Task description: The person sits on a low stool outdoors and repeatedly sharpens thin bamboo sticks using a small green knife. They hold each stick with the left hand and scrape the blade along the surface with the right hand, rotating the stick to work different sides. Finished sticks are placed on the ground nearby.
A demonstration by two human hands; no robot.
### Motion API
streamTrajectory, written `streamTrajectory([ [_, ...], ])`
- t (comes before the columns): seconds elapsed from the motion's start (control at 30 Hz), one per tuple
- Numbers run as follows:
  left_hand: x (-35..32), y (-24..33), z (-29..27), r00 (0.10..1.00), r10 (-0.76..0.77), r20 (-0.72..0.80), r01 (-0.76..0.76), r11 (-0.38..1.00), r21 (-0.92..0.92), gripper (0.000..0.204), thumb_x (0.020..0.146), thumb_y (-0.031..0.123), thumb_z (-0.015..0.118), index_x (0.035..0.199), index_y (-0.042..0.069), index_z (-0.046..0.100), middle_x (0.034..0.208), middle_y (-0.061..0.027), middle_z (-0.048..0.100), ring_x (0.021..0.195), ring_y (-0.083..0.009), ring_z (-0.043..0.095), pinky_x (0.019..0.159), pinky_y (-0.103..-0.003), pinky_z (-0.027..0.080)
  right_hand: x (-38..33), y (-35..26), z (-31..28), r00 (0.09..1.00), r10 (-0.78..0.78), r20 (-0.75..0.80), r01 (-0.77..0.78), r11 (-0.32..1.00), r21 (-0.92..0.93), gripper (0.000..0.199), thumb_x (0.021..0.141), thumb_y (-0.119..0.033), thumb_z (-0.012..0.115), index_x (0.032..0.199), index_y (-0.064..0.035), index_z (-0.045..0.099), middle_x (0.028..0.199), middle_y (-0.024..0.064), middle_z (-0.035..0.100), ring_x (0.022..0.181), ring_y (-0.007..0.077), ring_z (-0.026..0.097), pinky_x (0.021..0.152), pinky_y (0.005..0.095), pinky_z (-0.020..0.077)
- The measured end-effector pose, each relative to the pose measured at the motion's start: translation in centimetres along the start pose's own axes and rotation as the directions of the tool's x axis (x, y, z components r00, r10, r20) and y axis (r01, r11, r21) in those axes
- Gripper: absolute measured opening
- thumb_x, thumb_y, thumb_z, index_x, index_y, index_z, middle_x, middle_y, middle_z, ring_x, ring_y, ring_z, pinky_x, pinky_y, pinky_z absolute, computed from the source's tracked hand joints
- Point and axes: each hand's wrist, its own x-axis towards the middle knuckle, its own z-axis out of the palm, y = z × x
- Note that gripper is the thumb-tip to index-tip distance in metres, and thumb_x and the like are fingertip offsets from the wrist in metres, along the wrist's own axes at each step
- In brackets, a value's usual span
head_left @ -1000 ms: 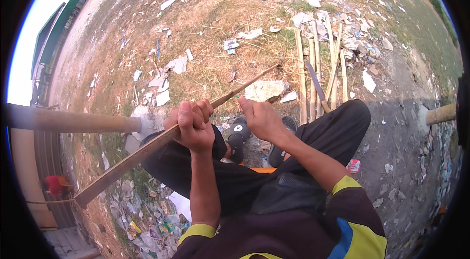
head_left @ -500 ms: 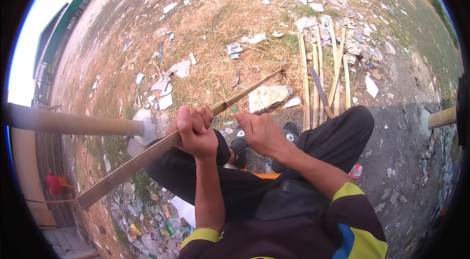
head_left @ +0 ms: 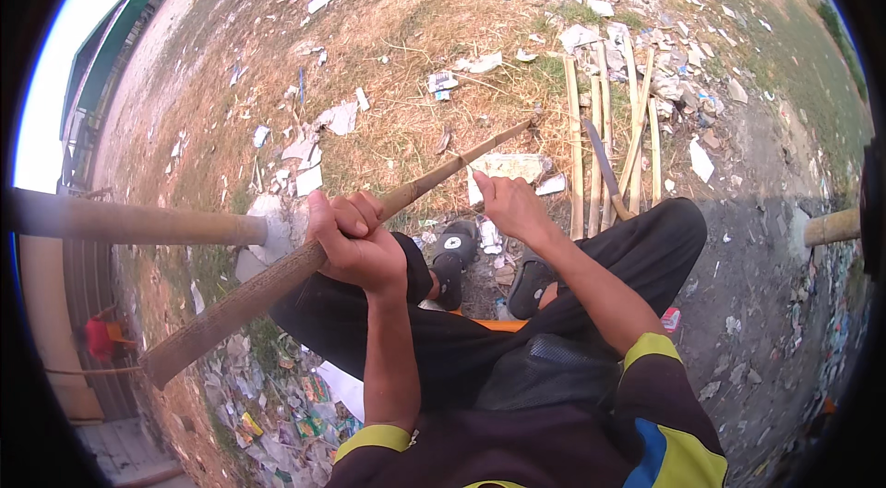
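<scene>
My left hand [head_left: 355, 243] is wrapped round a long split bamboo strip [head_left: 235, 308], which slants from the lower left up to a tip lying over the dry grass. My right hand [head_left: 517, 208] is closed on a small knife [head_left: 469, 171], with only a thin bit of it showing past the fingers against the strip's far half. Most of that knife is hidden in my fist. Beyond my right knee lies a large knife [head_left: 600, 156] with a dark curved blade and a wooden handle, among several pale bamboo strips [head_left: 574, 146].
Thick bamboo poles stand at the left [head_left: 138, 217] and right [head_left: 831, 225]. A flat pale slab [head_left: 506, 167] lies ahead of my sandalled feet [head_left: 452, 266]. Litter [head_left: 286, 405] is scattered at the lower left, near a red object [head_left: 100, 340].
My right hand has moved up and outward along the strip with the small knife. The strip has turned to show its rounder, darker face, and my left hand has shifted slightly left.
</scene>
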Motion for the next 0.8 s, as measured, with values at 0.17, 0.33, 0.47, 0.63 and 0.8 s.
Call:
streamTrajectory([
  [0.17, -0.2, 0.3, -0.2, 0.99, 0.013, -0.138, -0.005, 0.998, 0.061, 0.046, 0.097, 0.019, 0.044, 0.056, 0.015, 0.025, 0.047, 0.0035, 0.021, 0.041, -0.0083, 0.017, 0.044, -0.027, 0.022, -1.2, -3.7, -0.3, 0.991, 0.029, 0.127, -0.051, 0.984, 0.172, 0.051, 0.099, -0.037, 0.035, 0.077, 0.0023, 0.06, 0.067, 0.0266, 0.057, 0.069, 0.0457, 0.057, 0.067, 0.0505, 0.0433],
  [0.33, 0.0, -0.1, -0.3, 0.999, -0.001, -0.046, 0.002, 1.0, 0.009, 0.047, 0.097, 0.017, 0.044, 0.055, 0.015, 0.025, 0.046, 0.0029, 0.022, 0.04, -0.0084, 0.018, 0.044, -0.027, 0.022, 0.8, -0.2, -0.2, 0.986, 0.157, 0.056, -0.161, 0.983, 0.085, 0.056, 0.099, -0.04, 0.034, 0.076, 0.0047, 0.06, 0.066, 0.0269, 0.057, 0.067, 0.0446, 0.057, 0.064, 0.0494, 0.0428],
  [0.47, 0.4, 0.2, -0.2, 0.999, 0.004, -0.044, -0.004, 1.0, 0.003, 0.047, 0.098, 0.017, 0.043, 0.055, 0.014, 0.025, 0.046, 0.0027, 0.022, 0.04, -0.0085, 0.018, 0.044, -0.027, 0.022, 0.2, -2.6, -0.9, 0.986, 0.119, 0.12, -0.133, 0.984, 0.115, 0.059, 0.099, -0.042, 0.033, 0.074, 0.0046, 0.06, 0.064, 0.0265, 0.056, 0.066, 0.0445, 0.056, 0.064, 0.0494, 0.042],
  [0.63, 0.0, 0.0, -0.6, 1.0, 0.007, 0.02, -0.007, 1.0, -0.012, 0.046, 0.098, 0.017, 0.044, 0.055, 0.014, 0.027, 0.046, 0.003, 0.022, 0.04, -0.0084, 0.018, 0.045, -0.028, 0.022, -0.3, -2.4, 0.0, 0.995, 0.077, 0.064, -0.085, 0.988, 0.132, 0.059, 0.098, -0.045, 0.033, 0.072, 0.0006, 0.061, 0.068, 0.029, 0.058, 0.073, 0.0487, 0.057, 0.071, 0.0535, 0.0442],
  [0.8, 0.4, 0.3, -0.6, 0.996, -0.045, -0.071, 0.044, 0.999, -0.01, 0.046, 0.097, 0.017, 0.043, 0.055, 0.014, 0.026, 0.046, 0.0026, 0.022, 0.04, -0.0087, 0.018, 0.045, -0.027, 0.023, 0.6, -0.6, 0.1, 0.979, 0.174, 0.107, -0.179, 0.983, 0.044, 0.058, 0.099, -0.041, 0.033, 0.074, 0.0029, 0.062, 0.071, 0.0304, 0.059, 0.076, 0.0483, 0.058, 0.073, 0.0523, 0.0455],
])
